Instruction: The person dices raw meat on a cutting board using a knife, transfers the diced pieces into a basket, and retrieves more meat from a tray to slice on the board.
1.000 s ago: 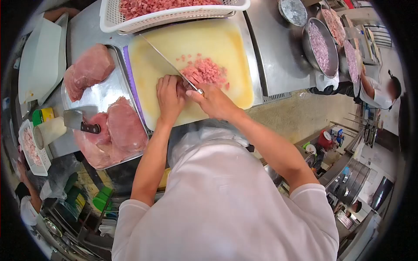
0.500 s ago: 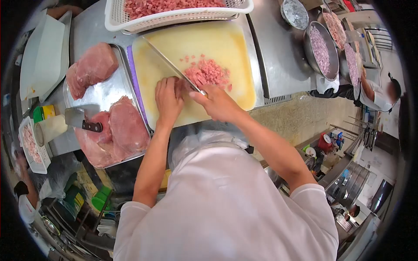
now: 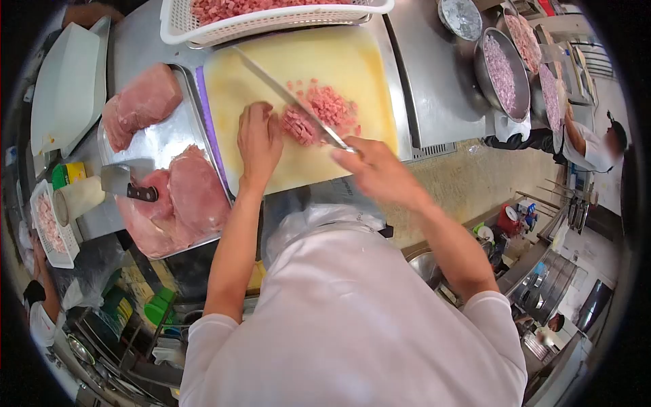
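Note:
My right hand (image 3: 383, 169) is closed round the handle of a long knife (image 3: 271, 83). Its blade slants up and left across the yellowed cutting board (image 3: 237, 74), over diced pink meat (image 3: 331, 105). Under the near part of the blade sits a clump of meat cut into strips (image 3: 298, 127). Just left of that clump is my left hand (image 3: 260, 144), fingers stretched forward and slightly bent over the board, apart from the blade. I see nothing held in it, though its fingertips are partly blurred.
Left of the board, a metal tray (image 3: 152, 146) bears large raw meat pieces (image 3: 196, 193) and a cleaver (image 3: 139, 190). A white basket (image 3: 271, 17) of diced meat stands behind the board. Metal bowls (image 3: 505, 74) are at right; a co-worker (image 3: 590, 139) stands beyond.
My right hand has moved right and slightly down with the knife, blurring. My left hand has drawn back a little to the left, away from the meat, which now shows as strips.

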`<state>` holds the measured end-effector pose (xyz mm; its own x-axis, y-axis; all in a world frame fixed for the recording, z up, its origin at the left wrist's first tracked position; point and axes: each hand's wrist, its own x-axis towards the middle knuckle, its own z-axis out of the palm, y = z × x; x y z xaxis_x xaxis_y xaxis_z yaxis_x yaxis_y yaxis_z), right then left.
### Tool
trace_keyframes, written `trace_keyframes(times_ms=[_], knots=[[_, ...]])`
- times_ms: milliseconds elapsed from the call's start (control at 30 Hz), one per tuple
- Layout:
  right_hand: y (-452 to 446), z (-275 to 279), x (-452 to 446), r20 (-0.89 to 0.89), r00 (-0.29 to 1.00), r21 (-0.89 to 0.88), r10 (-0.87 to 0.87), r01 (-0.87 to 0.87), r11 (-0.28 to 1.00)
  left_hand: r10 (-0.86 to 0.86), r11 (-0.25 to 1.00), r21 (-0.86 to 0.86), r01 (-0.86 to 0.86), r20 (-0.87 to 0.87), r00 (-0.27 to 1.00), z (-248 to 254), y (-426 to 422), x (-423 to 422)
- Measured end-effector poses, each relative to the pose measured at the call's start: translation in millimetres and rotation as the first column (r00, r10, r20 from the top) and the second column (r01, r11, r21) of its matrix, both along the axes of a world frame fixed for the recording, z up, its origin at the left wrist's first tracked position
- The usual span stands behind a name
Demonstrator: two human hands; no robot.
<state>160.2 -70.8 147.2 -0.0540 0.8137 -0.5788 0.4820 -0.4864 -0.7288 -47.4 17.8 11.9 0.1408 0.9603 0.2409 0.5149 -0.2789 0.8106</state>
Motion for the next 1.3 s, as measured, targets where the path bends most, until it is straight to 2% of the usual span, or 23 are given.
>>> trace_keyframes(times_ms=[33,100,200,300,400,500,567,600,633,667,700,733,767,800,867,900,967,1000,1033,1100,1200,1300], knots=[[-9,6,12,0.049,0.999,0.003,0.019,-0.019,1.000,-0.019,0.999,0.038,0.020,-0.009,1.000,3,7,5],[-14,29,31,0.151,0.985,-0.108,0.085,-0.069,0.992,-0.066,0.993,0.092,0.071,-0.054,0.996,1,16,11],[-21,29,42,0.189,0.973,-0.205,0.136,-0.096,0.974,-0.117,0.983,0.119,0.140,-0.185,0.976,-14,18,14],[-16,29,35,0.201,0.964,-0.172,0.173,-0.139,0.975,-0.120,0.984,0.108,0.144,-0.203,0.972,-18,15,15],[-7,25,28,0.175,0.970,-0.110,0.171,-0.154,0.982,-0.095,0.986,0.114,0.117,-0.185,0.978,-20,13,20],[12,18,19,0.078,0.990,-0.307,0.119,-0.089,0.948,-0.081,0.990,0.098,0.106,-0.225,0.971,-21,12,20],[22,-25,4,-0.039,0.996,-0.314,0.086,-0.094,0.945,-0.072,0.988,0.115,0.099,-0.217,0.973,-28,10,13],[25,-26,-6,-0.089,0.989,-0.115,0.120,-0.130,0.985,-0.085,0.985,0.134,0.112,-0.197,0.977,-27,14,16],[30,-60,-8,-0.203,0.977,0.161,0.068,-0.035,0.986,-0.104,0.987,0.100,0.125,-0.188,0.977,-22,20,20],[36,-94,-10,-0.304,0.949,0.420,0.084,0.054,0.906,-0.150,0.984,0.069,0.163,-0.166,0.975,-18,20,21],[31,-100,-6,-0.035,0.995,0.306,0.091,-0.076,0.949,-0.162,0.985,0.017,0.169,-0.196,0.967,-18,22,20],[27,-91,-4,0.051,0.994,0.340,0.102,-0.113,0.934,-0.157,0.976,-0.156,0.152,-0.019,0.987,-11,19,19],[22,-80,-2,0.139,0.985,0.369,0.106,-0.151,0.917,-0.064,0.980,-0.167,0.107,0.245,0.967,-33,16,16],[17,-68,-1,0.227,0.968,0.394,0.105,-0.190,0.900,0.131,0.989,-0.079,-0.126,0.059,0.990,-33,15,7],[2,-27,18,0.261,0.947,0.284,0.187,-0.260,0.923,0.259,0.958,0.060,-0.279,0.226,0.939,-11,6,-2],[-7,-19,22,0.255,0.935,0.226,0.248,-0.307,0.925,0.173,0.965,0.168,-0.200,0.163,0.971,13,7,5],[-28,-35,23,0.338,0.924,0.441,0.179,-0.324,0.837,0.049,0.929,0.366,-0.054,0.025,0.999,54,-6,20],[-36,-42,26,0.375,0.916,0.536,0.142,-0.339,0.774,-0.122,0.947,0.299,0.120,-0.013,0.992,50,-1,30],[-42,-44,26,0.400,0.906,0.520,0.136,-0.347,0.780,-0.247,0.918,0.280,0.282,-0.154,0.957,62,-2,49],[-46,-49,22,0.443,0.886,0.492,0.136,-0.367,0.790,-0.453,0.808,0.178,0.561,-0.420,0.786,86,-4,84],[-59,-56,27,0.493,0.866,0.476,0.084,-0.349,0.807,-0.339,0.790,0.184,0.585,-0.664,0.666,46,9,95],[-93,-38,60,0.511,0.856,0.434,0.081,-0.339,0.835,-0.232,0.898,0.077,0.432,-0.752,0.617,19,49,78]])
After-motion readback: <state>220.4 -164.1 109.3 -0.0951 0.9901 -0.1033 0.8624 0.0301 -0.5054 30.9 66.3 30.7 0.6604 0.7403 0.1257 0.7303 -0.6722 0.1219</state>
